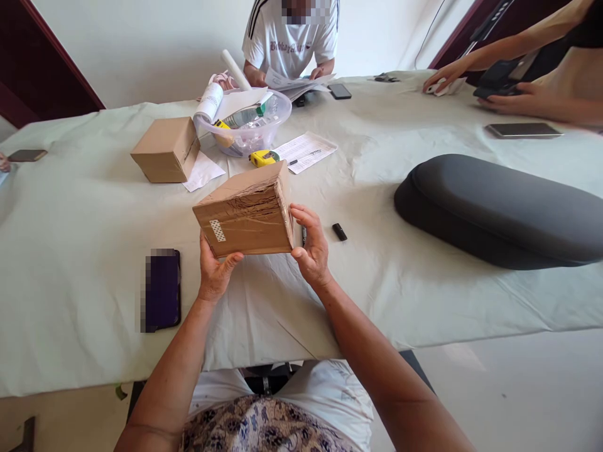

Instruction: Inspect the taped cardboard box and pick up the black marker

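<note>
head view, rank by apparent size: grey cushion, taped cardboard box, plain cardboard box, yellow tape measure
1. grey cushion
2. taped cardboard box and plain cardboard box: the taped one looks larger but is nearer the camera, so unsure
3. yellow tape measure

only one camera here, worn on the person's head, looking forward and down over the table [70, 251]. it's close to the left hand [214, 273] and right hand [311, 251]; the box [245, 216] between their fingers sits mid-frame, the far wall [141, 50] beyond the fingertips.
</note>
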Tool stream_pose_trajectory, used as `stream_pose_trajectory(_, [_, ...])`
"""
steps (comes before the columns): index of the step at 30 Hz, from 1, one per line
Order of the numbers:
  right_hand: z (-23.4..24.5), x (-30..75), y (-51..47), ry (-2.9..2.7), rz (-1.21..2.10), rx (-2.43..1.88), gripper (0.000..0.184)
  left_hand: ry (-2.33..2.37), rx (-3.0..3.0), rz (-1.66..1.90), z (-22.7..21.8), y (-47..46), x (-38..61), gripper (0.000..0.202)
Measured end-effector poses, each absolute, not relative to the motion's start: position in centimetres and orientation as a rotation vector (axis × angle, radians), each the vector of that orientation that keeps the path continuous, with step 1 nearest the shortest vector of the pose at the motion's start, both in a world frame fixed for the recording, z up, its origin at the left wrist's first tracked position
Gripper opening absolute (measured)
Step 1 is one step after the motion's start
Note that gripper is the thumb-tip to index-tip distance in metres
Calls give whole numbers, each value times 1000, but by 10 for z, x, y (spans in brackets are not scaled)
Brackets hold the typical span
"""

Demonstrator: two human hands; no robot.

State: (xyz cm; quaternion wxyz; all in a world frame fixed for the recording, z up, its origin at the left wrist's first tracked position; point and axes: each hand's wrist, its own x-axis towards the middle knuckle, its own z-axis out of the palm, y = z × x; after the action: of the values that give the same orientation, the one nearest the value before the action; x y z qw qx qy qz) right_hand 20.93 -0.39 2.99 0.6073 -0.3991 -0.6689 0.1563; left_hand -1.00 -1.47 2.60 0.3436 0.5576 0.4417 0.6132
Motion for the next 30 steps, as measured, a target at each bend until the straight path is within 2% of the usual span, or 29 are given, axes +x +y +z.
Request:
stream_pose_trajectory(3, [30, 211, -1, -1573, 384, -903, 75, 1158, 1442, 1601, 28, -14, -10, 103])
stream_pose_trajectory(11, [32, 219, 5, -1422, 316, -1077, 48, 1139, 1393, 1714, 31, -13, -18, 92])
stream_pose_trajectory(15, [28, 222, 10, -1290, 353, -1146, 39, 1123, 1280, 1786, 29, -7, -23, 97])
stream_pose_trajectory(18, [25, 220, 14, -1181, 504, -1132, 41, 1115, 1186, 1802, 27, -3, -25, 98])
stream_pose_trajectory(21, [25, 219, 16, -1123, 624, -1065, 44, 1117, 1050, 1785, 26, -2, -26, 89])
stream_pose_trajectory(30, [25, 219, 16, -1091, 663, -978, 45, 1172, 785, 1736, 31, -3, -17, 92])
